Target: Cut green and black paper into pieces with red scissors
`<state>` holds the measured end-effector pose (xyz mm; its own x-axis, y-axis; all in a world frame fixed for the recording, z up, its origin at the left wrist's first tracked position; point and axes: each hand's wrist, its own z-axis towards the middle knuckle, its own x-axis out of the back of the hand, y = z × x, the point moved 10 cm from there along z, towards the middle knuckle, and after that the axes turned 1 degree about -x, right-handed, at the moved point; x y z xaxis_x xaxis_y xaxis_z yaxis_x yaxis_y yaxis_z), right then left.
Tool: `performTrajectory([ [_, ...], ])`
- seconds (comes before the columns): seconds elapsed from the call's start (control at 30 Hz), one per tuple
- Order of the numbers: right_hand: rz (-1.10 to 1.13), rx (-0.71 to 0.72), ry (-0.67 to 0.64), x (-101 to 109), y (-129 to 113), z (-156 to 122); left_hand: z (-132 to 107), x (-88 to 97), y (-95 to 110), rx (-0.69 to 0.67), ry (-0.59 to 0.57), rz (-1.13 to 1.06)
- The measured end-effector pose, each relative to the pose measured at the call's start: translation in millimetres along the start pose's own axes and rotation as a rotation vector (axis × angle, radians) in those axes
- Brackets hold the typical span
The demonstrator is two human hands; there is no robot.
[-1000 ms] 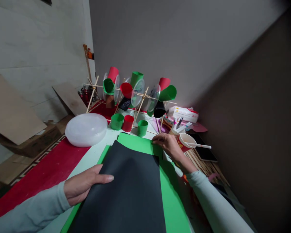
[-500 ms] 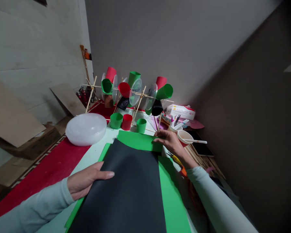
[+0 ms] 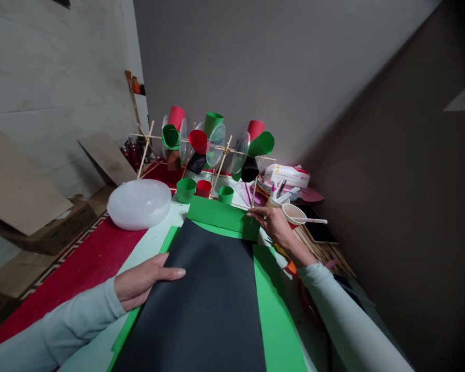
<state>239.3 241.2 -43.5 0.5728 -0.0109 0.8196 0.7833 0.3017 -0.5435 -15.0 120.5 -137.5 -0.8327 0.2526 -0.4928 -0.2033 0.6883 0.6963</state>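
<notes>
A large sheet of black paper (image 3: 201,299) lies over green paper (image 3: 275,305), which shows along both sides. My left hand (image 3: 147,279) grips the left edge of these sheets, thumb on top of the black one and fingers hidden beneath. At the far end, my right hand (image 3: 273,222) pinches the right end of a green paper strip (image 3: 220,214). That strip stands partly raised, with a bend along its length, just beyond the black sheet's curved top edge. Orange-handled scissors (image 3: 289,263) lie under my right forearm, partly hidden.
Behind the paper stands a stick frame (image 3: 220,163) carrying clear discs and coloured paper cups. Small green (image 3: 186,191) and red cups (image 3: 203,189) sit before it. A translucent round lid (image 3: 139,204) is at left. A paper cup (image 3: 293,213), pens and thin sticks (image 3: 325,253) lie at right.
The green strip's far edge has tilted up and now covers more of the small cups. My right hand keeps its pinch; my left hand has barely shifted.
</notes>
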Motion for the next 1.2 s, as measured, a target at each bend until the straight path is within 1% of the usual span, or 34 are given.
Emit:
performTrajectory([
  [0.3,0.222,-0.017,0.116,22,-10,-20,1,4.1,-1,-0.01,-0.001,0.037],
  [0.4,0.293,-0.048,0.172,30,-4,-21,2,3.9,-1,-0.009,-0.002,0.027],
  [0.53,0.366,-0.1,0.285,46,6,-24,0,0.6,-1,-0.004,-0.016,0.021],
  [0.67,0.439,-0.139,0.375,56,8,-33,-2,-0.1,0,-0.001,-0.002,0.037],
  [0.77,0.5,-0.175,0.429,54,6,-45,-2,1.8,0,-0.004,0.019,0.061],
  [0.9,0.578,-0.236,0.452,43,3,-64,-1,8.5,2,-0.032,0.075,0.098],
  [1.0,0.611,-0.267,0.422,33,-1,-73,0,10.0,1,-0.041,0.081,0.113],
  [1.1,0.618,-0.278,0.362,24,-6,-74,1,10.7,1,-0.041,0.085,0.123],
  [1.2,0.586,-0.267,0.298,14,-13,-74,2,7.5,8,-0.121,0.064,0.121],
])
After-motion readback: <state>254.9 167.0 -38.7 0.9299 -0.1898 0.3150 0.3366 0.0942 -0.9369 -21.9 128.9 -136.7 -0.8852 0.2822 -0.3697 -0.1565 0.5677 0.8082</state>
